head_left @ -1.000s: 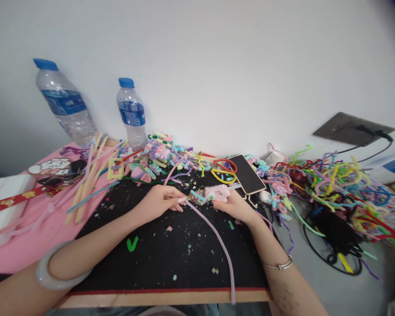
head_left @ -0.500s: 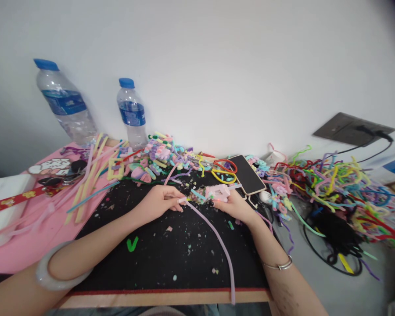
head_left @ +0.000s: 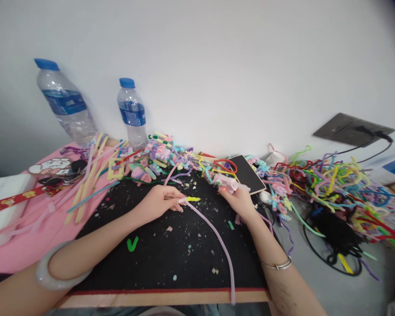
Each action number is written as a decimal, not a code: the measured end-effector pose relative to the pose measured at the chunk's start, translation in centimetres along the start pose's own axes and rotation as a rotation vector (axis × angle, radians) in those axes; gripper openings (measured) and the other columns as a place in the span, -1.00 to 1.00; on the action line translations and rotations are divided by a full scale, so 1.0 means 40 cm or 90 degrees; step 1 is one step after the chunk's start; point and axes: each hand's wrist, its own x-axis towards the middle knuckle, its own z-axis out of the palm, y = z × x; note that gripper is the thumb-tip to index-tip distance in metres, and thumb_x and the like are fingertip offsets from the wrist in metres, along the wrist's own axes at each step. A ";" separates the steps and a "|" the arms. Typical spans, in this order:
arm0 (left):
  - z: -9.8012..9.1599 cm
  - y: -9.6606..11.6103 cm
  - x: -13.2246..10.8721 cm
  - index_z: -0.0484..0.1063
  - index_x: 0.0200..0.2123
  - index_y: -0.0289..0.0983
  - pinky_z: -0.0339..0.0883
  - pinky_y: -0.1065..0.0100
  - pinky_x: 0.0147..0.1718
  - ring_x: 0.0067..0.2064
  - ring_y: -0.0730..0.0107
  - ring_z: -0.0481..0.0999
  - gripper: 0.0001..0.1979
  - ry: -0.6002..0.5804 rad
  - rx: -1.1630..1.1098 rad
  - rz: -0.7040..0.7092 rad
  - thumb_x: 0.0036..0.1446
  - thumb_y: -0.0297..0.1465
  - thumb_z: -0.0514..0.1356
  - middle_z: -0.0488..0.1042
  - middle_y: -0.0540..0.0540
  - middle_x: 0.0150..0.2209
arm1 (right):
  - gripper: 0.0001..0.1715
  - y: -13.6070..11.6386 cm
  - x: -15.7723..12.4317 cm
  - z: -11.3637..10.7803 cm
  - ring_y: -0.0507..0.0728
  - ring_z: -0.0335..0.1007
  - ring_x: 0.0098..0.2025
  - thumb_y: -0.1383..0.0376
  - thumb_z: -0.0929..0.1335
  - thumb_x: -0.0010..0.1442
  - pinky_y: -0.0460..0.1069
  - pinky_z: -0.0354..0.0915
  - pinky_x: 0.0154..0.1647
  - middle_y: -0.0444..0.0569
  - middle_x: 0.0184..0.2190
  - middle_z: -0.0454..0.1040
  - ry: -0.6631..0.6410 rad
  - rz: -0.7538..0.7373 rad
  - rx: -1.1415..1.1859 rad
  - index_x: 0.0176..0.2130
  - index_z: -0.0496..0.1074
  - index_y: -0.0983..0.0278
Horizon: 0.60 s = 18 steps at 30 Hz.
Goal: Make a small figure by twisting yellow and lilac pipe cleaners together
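Note:
My left hand (head_left: 159,202) rests on the black mat (head_left: 158,245), fingers pinched on the end of a long lilac pipe cleaner (head_left: 217,239) that runs down to the table's front edge. A short yellow piece (head_left: 193,199) sticks out at the fingertips. My right hand (head_left: 238,197) is closed round a pink glue gun (head_left: 226,182), lifted a little to the right of the left hand, its tip near the red and yellow loops (head_left: 224,170).
Two water bottles (head_left: 65,105) (head_left: 131,112) stand by the wall. A heap of pastel pipe-cleaner pieces (head_left: 164,153), a phone (head_left: 246,173), a big tangle of bright pipe cleaners (head_left: 332,184) and black cables (head_left: 329,237) lie around. A pink sheet (head_left: 36,219) covers the left.
My right hand has pulled the glue gun away from the left hand, up and to the right. The short yellow piece now shows at my left fingertips. The left hand has stayed put.

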 end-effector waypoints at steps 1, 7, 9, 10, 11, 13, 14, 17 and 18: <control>0.000 0.000 0.000 0.49 -0.35 -0.36 0.45 0.35 -0.35 -0.39 0.31 0.57 -0.79 -0.002 0.000 0.001 0.03 -0.32 0.21 0.57 -0.13 -0.42 | -0.75 0.000 0.002 -0.002 0.18 0.43 -0.33 0.18 0.30 0.10 0.01 0.27 -0.29 -0.03 -0.39 0.51 0.021 0.005 -0.043 -0.28 0.45 0.28; -0.001 0.000 0.001 0.50 -0.35 -0.37 0.44 0.35 -0.36 -0.39 0.30 0.58 -0.79 -0.012 0.001 -0.002 0.04 -0.32 0.20 0.57 -0.13 -0.43 | -0.58 0.017 0.010 0.007 0.20 0.39 -0.20 0.24 0.32 0.02 0.04 0.26 -0.22 0.03 -0.18 0.45 0.052 0.015 -0.167 -0.08 0.33 0.26; 0.000 0.001 0.001 0.50 -0.35 -0.37 0.44 0.36 -0.36 -0.40 0.31 0.58 -0.80 -0.015 -0.008 -0.002 0.04 -0.33 0.20 0.57 -0.13 -0.42 | -0.54 0.028 0.012 0.016 0.22 0.37 -0.16 0.29 0.31 0.00 0.07 0.26 -0.17 0.07 -0.15 0.42 0.047 -0.013 -0.170 -0.05 0.31 0.29; 0.000 0.001 0.001 0.50 -0.35 -0.37 0.44 0.37 -0.36 -0.40 0.32 0.58 -0.80 -0.018 -0.012 -0.003 0.04 -0.33 0.21 0.57 -0.13 -0.42 | -0.52 0.032 0.012 0.019 0.23 0.35 -0.15 0.31 0.31 -0.01 0.09 0.26 -0.15 0.08 -0.15 0.41 0.043 -0.028 -0.175 -0.04 0.30 0.30; 0.000 0.002 0.001 0.50 -0.36 -0.37 0.44 0.37 -0.37 -0.40 0.33 0.58 -0.80 -0.022 -0.016 -0.004 0.04 -0.33 0.21 0.57 -0.13 -0.41 | -0.50 0.033 0.013 0.020 0.25 0.34 -0.15 0.31 0.31 -0.02 0.11 0.25 -0.14 0.10 -0.15 0.40 0.040 -0.043 -0.182 -0.03 0.29 0.31; -0.001 0.001 0.001 0.50 -0.36 -0.36 0.44 0.39 -0.38 -0.40 0.34 0.57 -0.81 -0.031 -0.029 -0.006 0.04 -0.33 0.21 0.58 -0.13 -0.39 | -0.44 0.028 0.012 0.017 0.29 0.29 -0.11 0.31 0.33 -0.04 0.16 0.23 -0.10 0.13 -0.13 0.37 0.047 -0.072 -0.198 0.01 0.27 0.31; -0.002 0.001 0.001 0.50 -0.36 -0.35 0.43 0.40 -0.38 -0.41 0.36 0.57 -0.81 -0.036 -0.037 -0.009 0.04 -0.33 0.22 0.58 -0.13 -0.38 | -0.41 0.021 0.010 0.013 0.31 0.26 -0.08 0.30 0.34 -0.04 0.19 0.21 -0.08 0.14 -0.10 0.35 0.060 -0.088 -0.202 0.03 0.26 0.31; -0.004 0.003 0.000 0.50 -0.34 -0.34 0.42 0.44 -0.40 -0.41 0.39 0.56 -0.82 -0.044 -0.069 -0.030 0.04 -0.33 0.22 0.59 -0.12 -0.37 | -0.36 -0.011 0.003 0.001 0.32 0.16 0.03 0.30 0.36 -0.01 0.21 0.14 0.02 0.15 -0.01 0.25 0.108 -0.154 -0.189 0.08 0.20 0.28; -0.005 0.005 -0.001 0.50 -0.33 -0.34 0.42 0.45 -0.40 -0.41 0.40 0.56 -0.81 -0.046 -0.081 -0.040 0.04 -0.33 0.23 0.59 -0.12 -0.36 | -0.37 -0.024 -0.001 -0.001 0.31 0.13 0.05 0.30 0.36 0.01 0.20 0.12 0.05 0.14 0.01 0.23 0.111 -0.183 -0.180 0.09 0.19 0.27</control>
